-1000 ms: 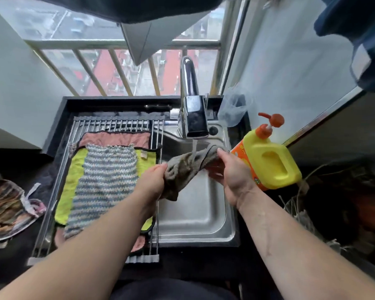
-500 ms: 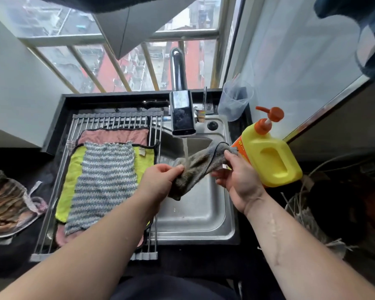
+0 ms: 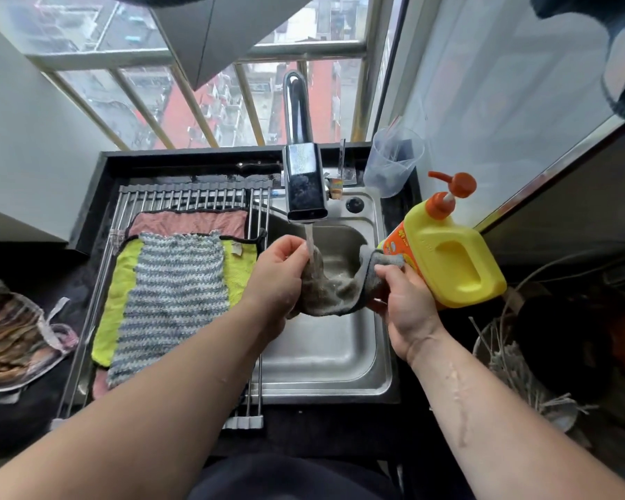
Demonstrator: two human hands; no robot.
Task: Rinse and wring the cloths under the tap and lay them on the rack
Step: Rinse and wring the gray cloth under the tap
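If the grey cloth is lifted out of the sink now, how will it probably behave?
The grey cloth sags in a curve between the left hand and right hand, so it is probably floppy. Water from the tap runs onto it, so it likely feels heavy and drips.

We see a black bench [image 3: 159, 164] with a steel sink [image 3: 340, 386] set in it. A metal rack [image 3: 181, 198] lies across its left side, and a clear cup [image 3: 394, 164] and a yellow pump bottle [image 3: 448, 261] stand along its right.

A home kitchen corner: steel sink [image 3: 325, 359], tap [image 3: 304, 182], roll-up rack [image 3: 181, 196], soap bottle [image 3: 448, 258], a barred window [image 3: 210, 102] over city buildings.
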